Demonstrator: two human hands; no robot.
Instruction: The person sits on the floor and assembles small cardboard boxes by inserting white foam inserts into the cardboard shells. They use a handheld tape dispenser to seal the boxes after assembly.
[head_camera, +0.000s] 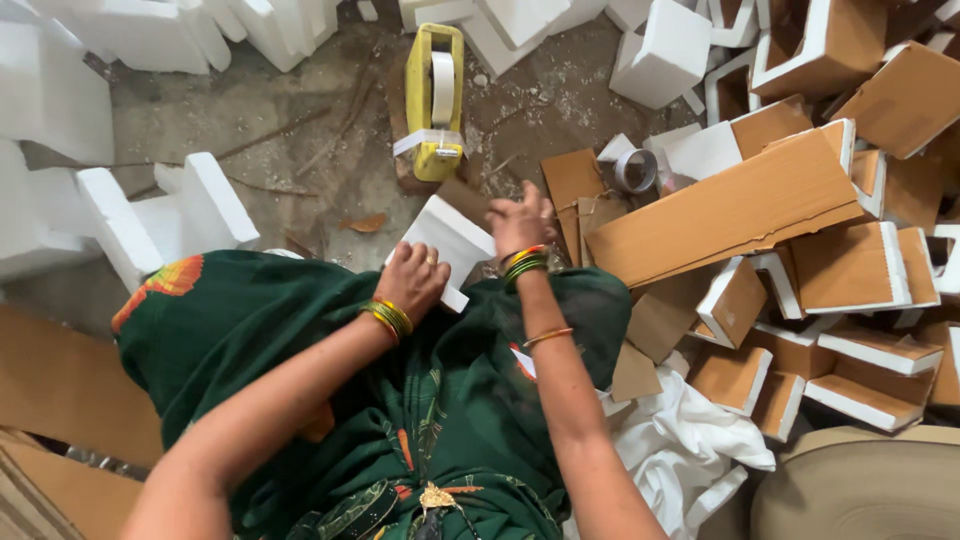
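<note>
Just below the yellow tape dispenser (435, 100) on the dusty floor (290, 130), a white foam piece (450, 240) rests against the person's green-clad lap. Left hand (412, 280) lies curled on the piece's near edge, gripping it. Right hand (520, 220) sits at its far corner, fingers bent down; whether it grips cannot be told. Right of the dispenser lie cardboard-faced foam corners (850, 270) and a tape roll (634, 170).

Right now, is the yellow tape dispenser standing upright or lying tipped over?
Upright, as far as this top-down view shows. The yellow tape dispenser stands on the floor with its roll edge-on toward the camera and a tape strip across its near end; neither hand touches it.
</note>
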